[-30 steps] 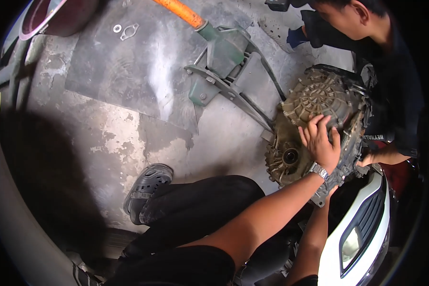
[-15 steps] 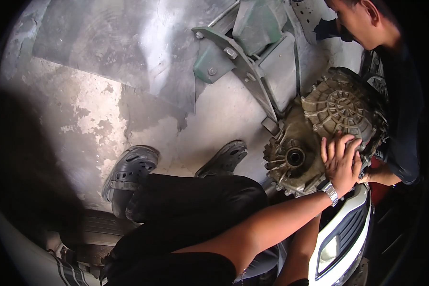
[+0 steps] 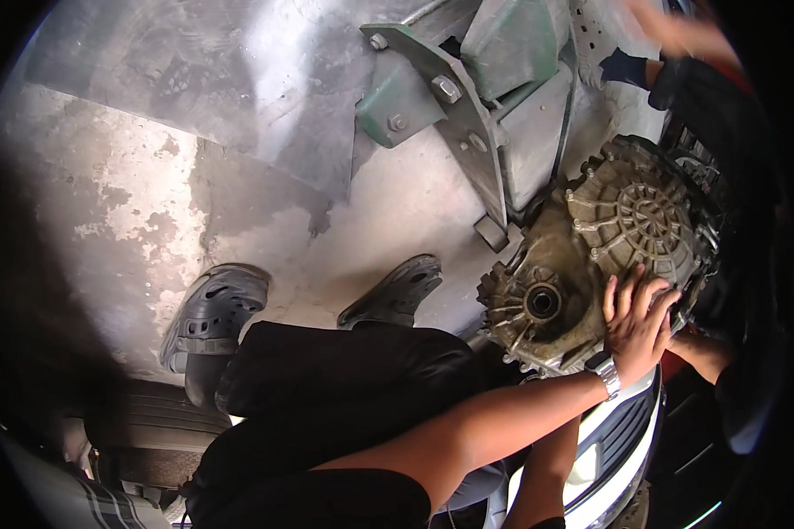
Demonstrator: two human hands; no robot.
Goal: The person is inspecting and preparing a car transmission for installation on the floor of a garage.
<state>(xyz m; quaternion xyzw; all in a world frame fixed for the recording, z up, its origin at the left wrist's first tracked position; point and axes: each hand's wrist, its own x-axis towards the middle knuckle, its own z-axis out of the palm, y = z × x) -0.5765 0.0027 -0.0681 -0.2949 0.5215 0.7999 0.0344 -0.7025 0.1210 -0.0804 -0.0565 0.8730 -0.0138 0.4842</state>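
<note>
A grimy metal gearbox housing (image 3: 556, 238), with a ribbed round cover (image 3: 648, 216) and a dark round bore (image 3: 543, 301), stands at the right. My left hand (image 3: 640, 322), wearing a metal wristwatch (image 3: 603, 374), lies on the lower edge of the ribbed cover with its fingers spread. My right forearm (image 3: 551, 467) passes up beneath the left one; its hand and fingers are hidden behind the left forearm and the housing. A co-worker's forearm (image 3: 701, 355) reaches to the housing's far right side, close to my left hand, its own hand mostly hidden.
A green-grey steel frame with bolts (image 3: 450, 97) stands on the floor beyond the housing. A metal sheet (image 3: 185, 88) covers the floor at upper left. Below the housing is a white car front part (image 3: 609, 467). A tyre (image 3: 159, 419) sits at lower left, near my dark clogs (image 3: 216, 304).
The co-worker has shifted at the right; the face has left clear view and a blurred patch of skin shows at the top right. My left hand stays on the housing. My view has shifted slightly.
</note>
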